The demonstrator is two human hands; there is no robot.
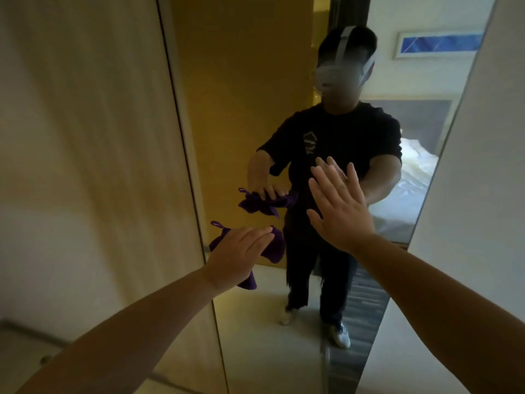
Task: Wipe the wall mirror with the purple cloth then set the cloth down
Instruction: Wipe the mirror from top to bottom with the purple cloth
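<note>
The left hand (240, 253) presses the purple cloth (275, 245) against the wall mirror (250, 109) near its left edge, fingers extended over the bunched fabric. Cloth protrudes beyond the fingertips and hangs below the palm; whether the thumb's grip closes on it cannot be told. The right hand (339, 207) lies flat and open-fingered on the glass, to the right of the cloth.

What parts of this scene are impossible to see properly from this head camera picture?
- Purple cloth: mostly covered by the left hand; whether it touches the wall mirror is unclear.
- Right hand: its palm faces away, so contact with the glass cannot be judged.
- Mirror top and bottom: cut off by the frame edges.
- Shirt print in the reflection: too dark and small to read.
</note>
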